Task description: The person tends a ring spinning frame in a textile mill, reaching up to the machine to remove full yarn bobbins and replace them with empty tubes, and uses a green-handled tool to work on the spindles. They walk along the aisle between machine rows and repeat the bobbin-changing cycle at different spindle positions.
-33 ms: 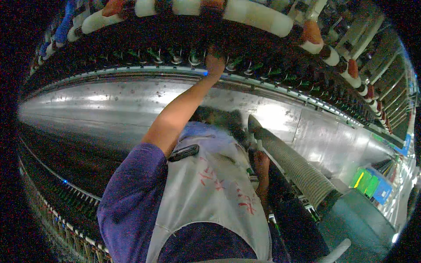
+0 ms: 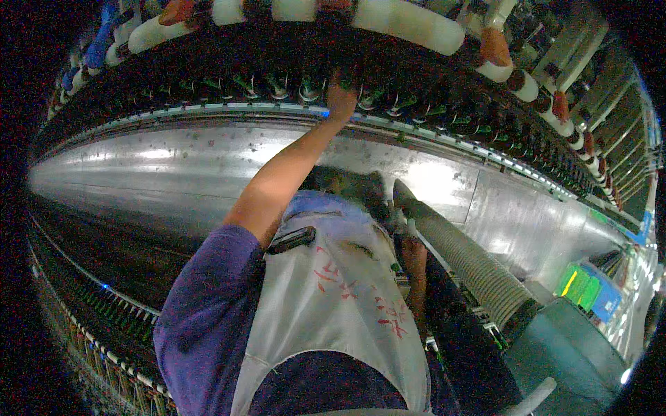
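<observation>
Our left hand point(image 2: 341, 100) reaches over the rail point(image 2: 263, 107) to the bobbins point(image 2: 279, 90) behind it, stretched probably because they sit deep; our right hand point(image 2: 413, 251) is before the rail, by the hose point(image 2: 475, 262). We can't tell either grip.

Red handwritten characters point(image 2: 393, 322), in 2 groups, mark the whitish apron point(image 2: 298, 319)

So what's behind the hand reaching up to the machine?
On either side of the left hand, a row of shiny machine parts shows, with darkness above. What's right behind it I can't tell: the hand covers that bit, and its far end is lost in shadow.
</observation>
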`<state>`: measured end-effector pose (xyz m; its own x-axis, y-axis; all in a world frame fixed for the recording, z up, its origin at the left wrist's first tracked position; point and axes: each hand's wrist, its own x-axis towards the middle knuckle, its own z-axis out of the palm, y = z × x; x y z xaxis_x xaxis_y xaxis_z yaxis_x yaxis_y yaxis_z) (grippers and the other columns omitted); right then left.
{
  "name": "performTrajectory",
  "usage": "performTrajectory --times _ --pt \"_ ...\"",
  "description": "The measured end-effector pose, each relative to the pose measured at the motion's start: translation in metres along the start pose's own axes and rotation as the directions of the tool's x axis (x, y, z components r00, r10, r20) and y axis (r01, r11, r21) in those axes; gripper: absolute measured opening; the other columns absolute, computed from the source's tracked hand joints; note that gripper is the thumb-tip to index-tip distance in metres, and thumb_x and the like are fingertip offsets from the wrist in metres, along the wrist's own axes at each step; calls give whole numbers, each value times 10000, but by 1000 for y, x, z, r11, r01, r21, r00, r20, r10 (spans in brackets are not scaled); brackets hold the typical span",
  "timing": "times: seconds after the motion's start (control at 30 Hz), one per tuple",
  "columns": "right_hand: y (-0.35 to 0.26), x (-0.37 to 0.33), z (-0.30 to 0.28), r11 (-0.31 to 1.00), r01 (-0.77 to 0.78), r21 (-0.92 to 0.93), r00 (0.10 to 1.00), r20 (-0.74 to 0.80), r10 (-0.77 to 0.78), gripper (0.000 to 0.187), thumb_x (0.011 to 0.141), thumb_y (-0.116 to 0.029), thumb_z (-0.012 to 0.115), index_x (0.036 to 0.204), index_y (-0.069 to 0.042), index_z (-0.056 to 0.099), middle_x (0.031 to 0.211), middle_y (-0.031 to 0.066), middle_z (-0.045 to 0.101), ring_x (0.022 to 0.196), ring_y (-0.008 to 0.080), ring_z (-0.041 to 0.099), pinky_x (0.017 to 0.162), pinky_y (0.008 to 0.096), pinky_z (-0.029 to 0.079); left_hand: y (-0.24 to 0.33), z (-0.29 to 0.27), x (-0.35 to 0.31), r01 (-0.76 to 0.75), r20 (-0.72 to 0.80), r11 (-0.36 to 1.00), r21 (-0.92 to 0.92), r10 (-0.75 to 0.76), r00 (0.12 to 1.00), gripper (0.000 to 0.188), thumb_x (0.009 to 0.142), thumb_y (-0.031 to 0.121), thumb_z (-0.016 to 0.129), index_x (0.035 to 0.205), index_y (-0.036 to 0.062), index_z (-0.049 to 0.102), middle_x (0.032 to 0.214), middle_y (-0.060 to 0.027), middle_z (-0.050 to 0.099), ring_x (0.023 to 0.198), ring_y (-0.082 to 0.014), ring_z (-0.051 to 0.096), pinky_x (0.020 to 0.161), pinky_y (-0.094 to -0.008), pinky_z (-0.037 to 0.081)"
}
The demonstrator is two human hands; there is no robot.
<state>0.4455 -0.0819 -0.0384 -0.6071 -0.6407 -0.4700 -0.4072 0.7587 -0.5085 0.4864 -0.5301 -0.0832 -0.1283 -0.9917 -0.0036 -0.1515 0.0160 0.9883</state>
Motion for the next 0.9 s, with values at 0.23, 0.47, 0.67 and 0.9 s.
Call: performTrajectory --times 0.23,0.47,0.67,0.9 --pt "-1 9 6 999 15 -33 1000 9 -15 231 840 -229 525 932 -31 601 790 177 606 700 301 593 606 368 450 21 -7 -1 -58 7 996 62 57 998 379 827 307 521 1093 38 513 734 -72 539 635 -201 510 610 -335 417" --pt "3 9 8 1000 27 6 1000 0 -27 237 852 -250 518 912 -36 600 788 178 604 658 300 581 576 373 444 82 -33 25 -267 -53 962 57 270 961 383 831 367 491 1035 47 540 635 -34 484 548 -165 467 527 -308 392" --pt "-30 26 -9 965 252 -75 963 -83 -258 243 882 -258 487 926 -46 597 719 105 583 531 196 503 503 306 412 117 -93 39 348 657 929 -125 -185 731 405 835 418 466 986 55 563 550 -1 436 473 -135 431 456 -285 370" --pt "-193 79 -6 856 28 516 925 311 -217 268 905 -297 460 1010 -64 540 726 -18 519 629 40 438 533 195 365 112 -134 -42 778 661 545 -313 -463 590 450 839 478 436 928 64 589 452 37 381 385 -99 389 373 -259 345"
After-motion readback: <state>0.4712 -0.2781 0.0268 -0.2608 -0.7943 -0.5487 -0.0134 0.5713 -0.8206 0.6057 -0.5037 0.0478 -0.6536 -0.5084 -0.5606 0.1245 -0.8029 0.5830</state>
